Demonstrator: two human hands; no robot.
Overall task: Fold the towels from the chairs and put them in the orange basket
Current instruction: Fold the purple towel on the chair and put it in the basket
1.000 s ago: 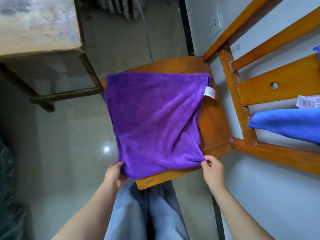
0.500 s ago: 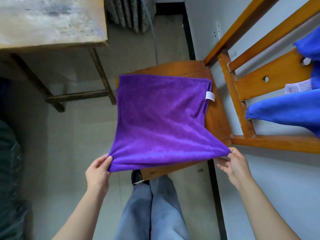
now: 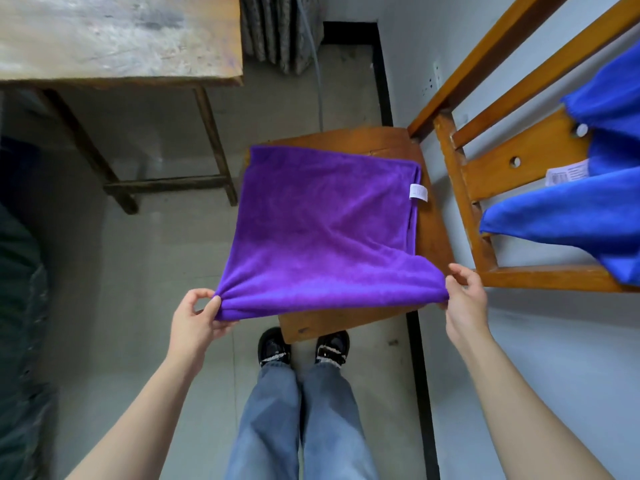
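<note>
Purple towel [image 3: 322, 233]: doubled over, its far part lying on the wooden chair seat [image 3: 431, 233], its near edge held up off the seat and stretched taut between both hands.
Left hand [image 3: 194, 323]: pinches the towel's near left corner between thumb and fingers, out past the seat's left side.
Right hand [image 3: 462, 299]: pinches the near right corner with thumb and forefinger; the other fingers are raised and loosely curled.
Change from half a second ago: the near edge sits higher and straighter, the diagonal creases have mostly pulled flat, and the right hand has come up in front of the chair frame's lower rail.
Change from a second ago: then both hands were low at the seat's front edge with the towel slack and skewed; now they are well apart and the cloth is spread.
View shift: the black shoes [image 3: 273, 346] and jeans [image 3: 294, 417] now show below the seat.
White label [image 3: 418, 192]: on the towel's right edge, at the far end, same as before.
Blue towel [image 3: 571, 216]: draped over the chair back [image 3: 460, 202] at right, more of it in view than earlier, with a white tag [image 3: 566, 173].
Cut off: the blue towel and chair back run out of the right edge; the worn table [image 3: 117, 39] is cropped at top left.
Hidden: most of the seat lies under the purple towel, and its underside layers cannot be counted.
Hard to make out: a dark bulky shape [image 3: 17, 306] at the left edge; the print on both tags is unreadable.
</note>
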